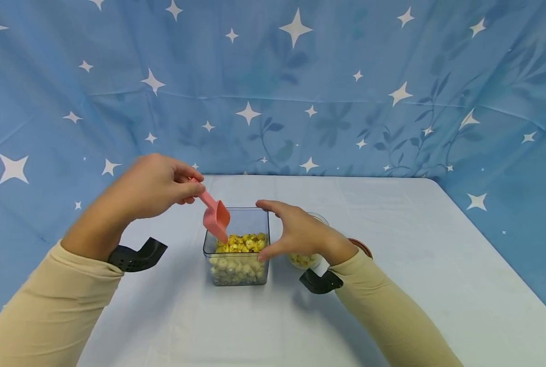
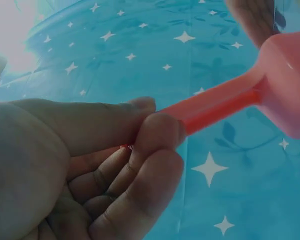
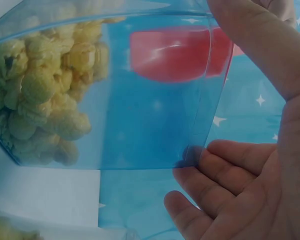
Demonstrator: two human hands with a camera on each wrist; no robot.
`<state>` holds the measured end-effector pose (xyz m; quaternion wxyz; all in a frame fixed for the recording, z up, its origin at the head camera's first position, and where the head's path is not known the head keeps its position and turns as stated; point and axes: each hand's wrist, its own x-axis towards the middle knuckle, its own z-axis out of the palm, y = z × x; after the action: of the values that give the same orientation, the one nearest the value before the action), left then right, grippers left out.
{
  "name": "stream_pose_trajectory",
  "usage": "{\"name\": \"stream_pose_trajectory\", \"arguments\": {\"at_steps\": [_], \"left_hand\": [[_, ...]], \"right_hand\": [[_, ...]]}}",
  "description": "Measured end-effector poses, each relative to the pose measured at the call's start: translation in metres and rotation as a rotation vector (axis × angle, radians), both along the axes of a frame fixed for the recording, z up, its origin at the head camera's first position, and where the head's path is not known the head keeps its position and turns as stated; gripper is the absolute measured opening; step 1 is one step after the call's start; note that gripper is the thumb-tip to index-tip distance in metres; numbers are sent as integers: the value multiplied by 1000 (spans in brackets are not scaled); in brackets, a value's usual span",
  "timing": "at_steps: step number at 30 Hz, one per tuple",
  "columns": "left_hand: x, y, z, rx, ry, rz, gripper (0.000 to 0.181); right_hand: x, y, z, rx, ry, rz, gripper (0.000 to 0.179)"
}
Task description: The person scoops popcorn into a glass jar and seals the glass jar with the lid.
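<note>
My left hand (image 1: 160, 186) pinches the handle of a pink scoop (image 1: 216, 220) between thumb and fingers. The scoop slants downward, its tip close above or touching yellow popcorn (image 1: 241, 243) inside a clear, square-cornered plastic container (image 1: 249, 218). No popcorn shows in the scoop's bowl. At the container's right side, my right hand (image 1: 302, 232) holds it across that wall, thumb by the front corner and fingers by the back one. Through the clear wall, the right wrist view shows the scoop (image 3: 172, 55) and the heaped popcorn (image 3: 45, 85).
A round clear jar (image 1: 320, 218) with some popcorn stands right of the container, partly hidden under my right hand and wrist. Behind that forearm a brown round edge (image 1: 362, 246) peeks out. White cloth (image 1: 392, 219) covers the table; a blue star-patterned curtain (image 1: 273, 76) hangs behind.
</note>
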<state>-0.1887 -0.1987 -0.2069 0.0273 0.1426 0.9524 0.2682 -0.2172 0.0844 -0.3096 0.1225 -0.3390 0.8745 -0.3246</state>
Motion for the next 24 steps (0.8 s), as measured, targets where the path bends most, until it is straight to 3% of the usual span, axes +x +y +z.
{"name": "stream_pose_trajectory", "arguments": {"at_steps": [6, 11, 18, 24], "left_hand": [[-3, 15, -7, -38, -38, -28, 23], [-11, 29, -25, -65, -91, -52, 24], [-20, 32, -57, 26, -195, -49, 23], [-23, 26, -67, 120, -256, -47, 26]], "right_hand": [[0, 0, 0, -11, -2, 5, 107], [0, 0, 0, -13, -12, -5, 106], [0, -1, -1, -21, -6, -8, 106], [1, 0, -1, -20, 0, -13, 105]]}}
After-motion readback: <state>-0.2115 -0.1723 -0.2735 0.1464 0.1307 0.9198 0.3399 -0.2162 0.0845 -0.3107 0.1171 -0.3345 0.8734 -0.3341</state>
